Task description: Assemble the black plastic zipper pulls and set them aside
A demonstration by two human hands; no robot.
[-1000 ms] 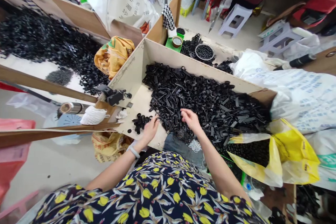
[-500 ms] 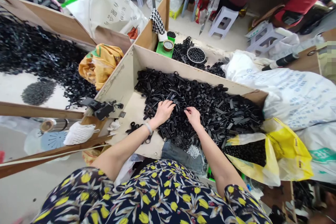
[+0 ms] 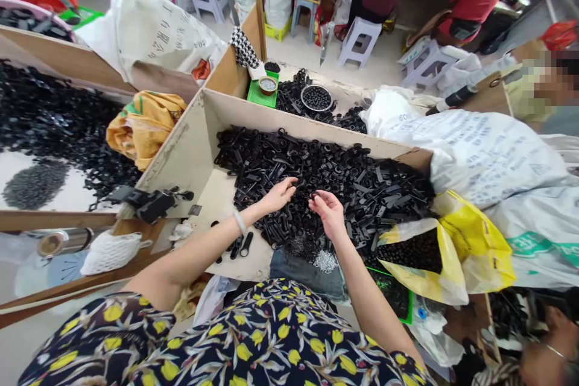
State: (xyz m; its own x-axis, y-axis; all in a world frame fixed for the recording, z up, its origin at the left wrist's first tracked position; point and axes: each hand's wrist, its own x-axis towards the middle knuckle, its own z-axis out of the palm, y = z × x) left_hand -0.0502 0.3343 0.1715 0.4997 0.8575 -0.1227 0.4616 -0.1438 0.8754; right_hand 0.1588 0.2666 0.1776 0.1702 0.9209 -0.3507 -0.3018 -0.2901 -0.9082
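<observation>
A heap of small black parts [image 3: 348, 163] fills most of a wooden-walled bin. Over its near left part is my left hand [image 3: 279, 195], thumb and fingers drawn together; whatever may be between them is too dark to make out. My right hand [image 3: 329, 211] is just to the right, its thumb and forefinger pinched on a small black part [image 3: 313, 195]. The hands are apart. Below them, a little pile of silvery pieces [image 3: 325, 261] lies on a dark sheet [image 3: 294, 271]. A few black parts [image 3: 246, 243] lie separately on the bin floor at the left.
A yellow and white bag [image 3: 479, 241] of black pieces stands at the right, beside large white sacks [image 3: 506, 145]. An orange cloth bag [image 3: 147, 126] and a black clamp device [image 3: 151, 202] are at the left wall. Beyond the bin are a round bowl [image 3: 316, 98] and seated people.
The view has shifted, moving the surroundings leftward. My left hand has turned sideways with its fingers drawn in. My right hand has turned and shows a small black part at its fingertips.
</observation>
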